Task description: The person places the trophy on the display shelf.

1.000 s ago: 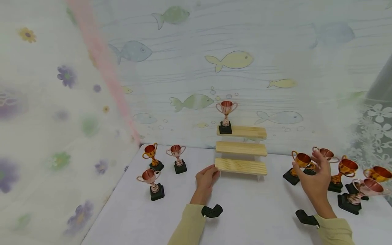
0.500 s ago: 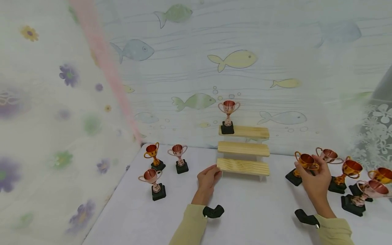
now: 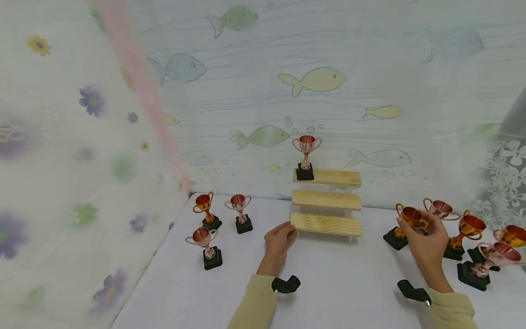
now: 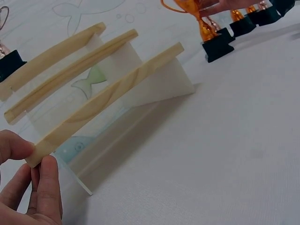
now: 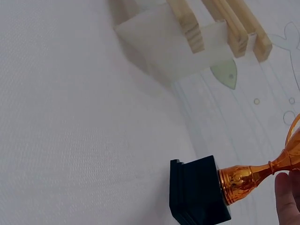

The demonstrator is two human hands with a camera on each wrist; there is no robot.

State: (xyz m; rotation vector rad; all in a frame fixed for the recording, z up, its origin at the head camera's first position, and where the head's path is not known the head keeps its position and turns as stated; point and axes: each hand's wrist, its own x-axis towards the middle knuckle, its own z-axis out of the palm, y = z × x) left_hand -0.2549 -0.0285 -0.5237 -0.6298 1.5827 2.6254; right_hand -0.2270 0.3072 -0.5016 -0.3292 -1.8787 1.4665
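Observation:
A three-step wooden stand (image 3: 326,201) sits at the back of the white table (image 3: 337,283). One copper trophy (image 3: 306,157) is on the left end of its top step. My left hand (image 3: 281,237) pinches the left end of the lowest step (image 4: 108,91), thumb above and fingers below. My right hand (image 3: 425,235) grips the cup of a gold trophy (image 3: 411,214) to the right of the stand. That trophy's black base (image 5: 199,190) is at the table surface, and one fingertip (image 5: 286,190) shows beside the stem.
Three small trophies (image 3: 204,244) stand on the table left of the stand. Several more trophies (image 3: 466,230) crowd the right side, close behind my right hand. Fish-patterned and flowered curtains wall in the back and left. The table's left edge (image 3: 139,283) runs diagonally.
My right hand has dropped from above the right-hand trophies and closed around the nearest gold trophy's cup. My left hand stays at the lowest step.

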